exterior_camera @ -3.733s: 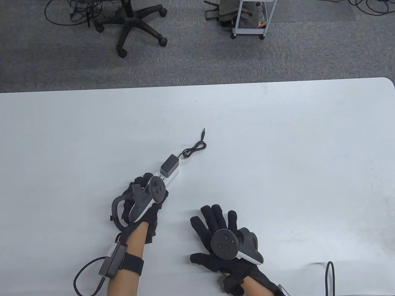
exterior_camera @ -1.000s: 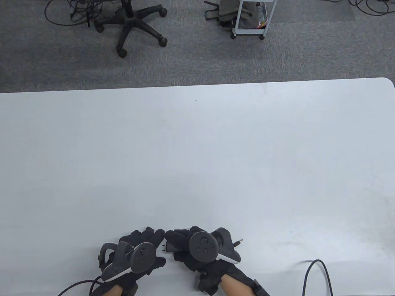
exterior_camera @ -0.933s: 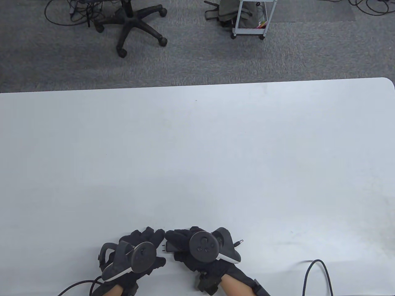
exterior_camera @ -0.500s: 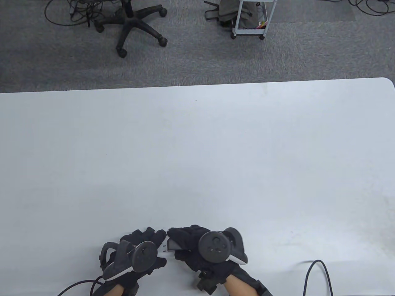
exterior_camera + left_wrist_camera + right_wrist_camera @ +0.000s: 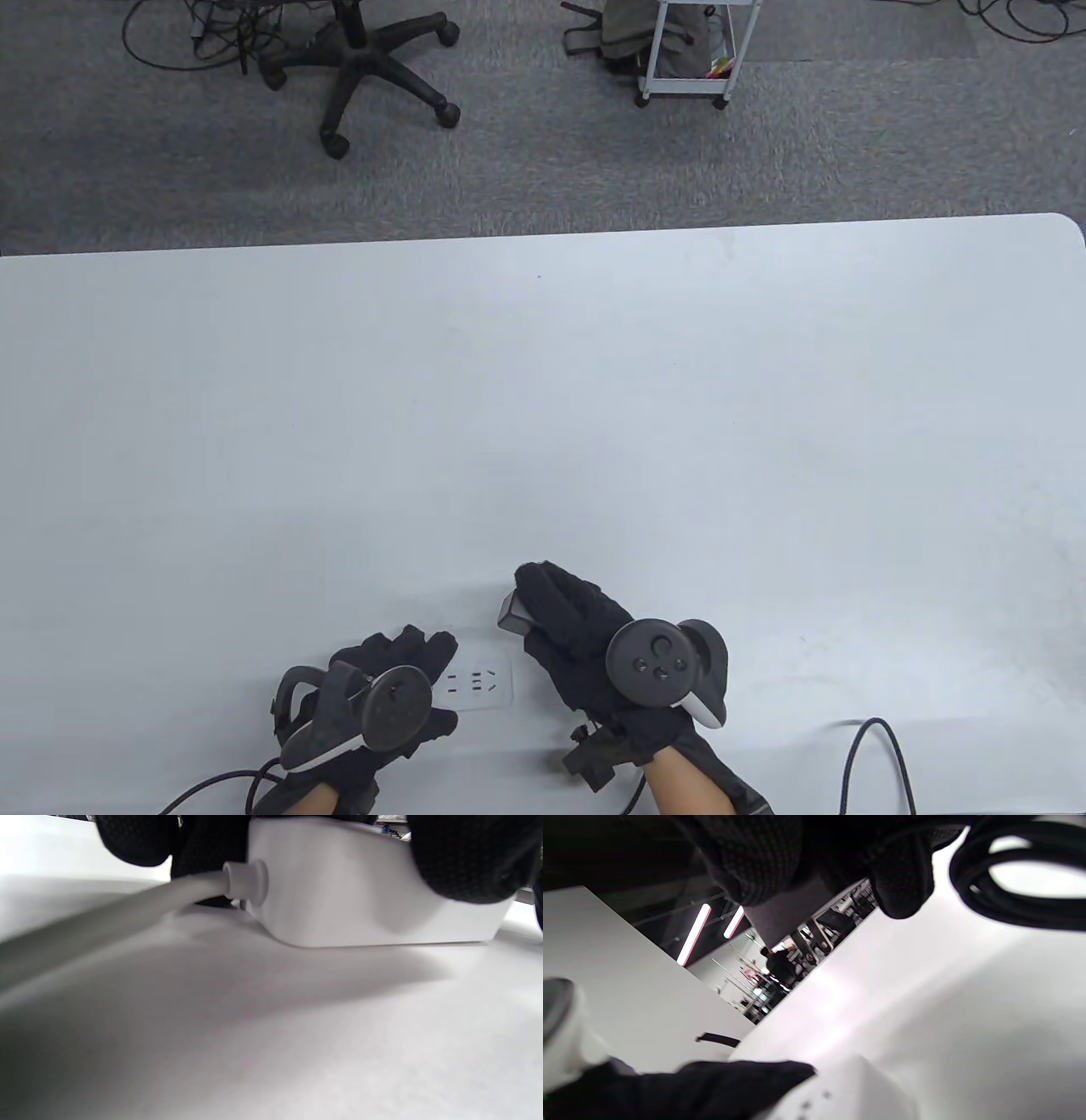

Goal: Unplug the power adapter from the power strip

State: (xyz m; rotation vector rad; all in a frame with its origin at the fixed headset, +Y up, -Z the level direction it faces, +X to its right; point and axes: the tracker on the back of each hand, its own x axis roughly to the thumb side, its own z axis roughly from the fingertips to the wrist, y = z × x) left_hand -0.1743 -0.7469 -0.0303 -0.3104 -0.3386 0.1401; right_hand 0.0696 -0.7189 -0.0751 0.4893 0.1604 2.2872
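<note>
The left hand (image 5: 386, 679) is pressing down on the white power strip (image 5: 479, 681) at about 7 o'clock on the table (image 5: 594, 407), its fingers (image 5: 462, 861) curling over the strip's top while the body is lying flat on the surface. The right hand (image 5: 585, 637), just to the strip's 2 o'clock, is gripping the dark power adapter (image 5: 512, 613) with fingers wrapped around it, holding it clear of the strip so the socket face is showing bare. From the left wrist view a white cord (image 5: 127, 910) is leaving the strip's end, blurring toward the lens. A coil of black cable (image 5: 1018, 899) is hanging beside the right hand's fingers in the right wrist view. The table is plain, pale and matte; beyond its far edge grey carpet (image 5: 543, 161) is carrying an office chair base (image 5: 356, 64) at 11 o'clock and a white cart (image 5: 687, 51) at 12 o'clock, both cut off by the frame. Most of the adapter is hiding under the glove, and its prongs are hard to make out.
</note>
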